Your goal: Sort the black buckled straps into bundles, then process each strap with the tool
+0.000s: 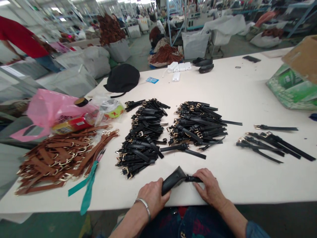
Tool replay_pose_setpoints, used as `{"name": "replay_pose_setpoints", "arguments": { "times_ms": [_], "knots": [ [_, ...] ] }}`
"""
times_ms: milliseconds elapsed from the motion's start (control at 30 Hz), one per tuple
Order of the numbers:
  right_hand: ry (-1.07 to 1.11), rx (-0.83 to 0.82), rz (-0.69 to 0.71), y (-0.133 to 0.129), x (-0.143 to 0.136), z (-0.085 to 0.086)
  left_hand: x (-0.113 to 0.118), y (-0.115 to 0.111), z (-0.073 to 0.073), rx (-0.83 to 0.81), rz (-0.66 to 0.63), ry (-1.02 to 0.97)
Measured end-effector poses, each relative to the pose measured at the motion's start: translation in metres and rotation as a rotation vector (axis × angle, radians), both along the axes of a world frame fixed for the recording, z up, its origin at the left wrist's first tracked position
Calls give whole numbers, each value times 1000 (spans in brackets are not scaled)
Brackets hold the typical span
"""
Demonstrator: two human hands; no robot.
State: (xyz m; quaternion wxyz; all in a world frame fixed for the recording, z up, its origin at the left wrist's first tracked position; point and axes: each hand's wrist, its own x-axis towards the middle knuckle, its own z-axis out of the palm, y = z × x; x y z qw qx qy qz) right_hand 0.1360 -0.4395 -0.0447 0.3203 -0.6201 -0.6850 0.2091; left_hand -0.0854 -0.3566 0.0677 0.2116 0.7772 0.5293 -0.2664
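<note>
Near the table's front edge, my left hand point(153, 195), with a silver bracelet at the wrist, is wrapped round the handle of a black handheld tool point(173, 180). The tool's wide end points right, toward a short black strap point(194, 179). My right hand point(209, 185) pinches that strap between thumb and fingers. Beyond my hands lie two piles of black buckled straps, a left pile point(143, 135) and a right pile point(198, 122). A few more black straps point(279, 143) lie apart at the right.
Brown straps point(59, 155) with metal rings, teal ribbons point(90, 188) and a pink bag point(47, 109) are at the left. Farther back are a black cap point(123, 78) and white devices point(176, 76). A box in green plastic point(292, 82) stands right. A person in red point(22, 38) is beyond.
</note>
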Motion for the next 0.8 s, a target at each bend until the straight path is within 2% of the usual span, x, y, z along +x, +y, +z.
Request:
{"name": "replay_pose_setpoints", "arguments": {
  "times_ms": [200, 367, 633, 800],
  "knots": [
    [40, 28, 3, -3, 4, -4, -8, -6, -1, 14, -18, 10],
    [9, 9, 40, -3, 6, -3, -3, -5, 1, 16, -44, 22],
    [-8, 21, 34, 0, 6, -6, -2, -7, -7, 74, -8, -11],
    [21, 17, 55, -1, 7, -7, -5, -10, 6, 60, -107, 12]
  ]
}}
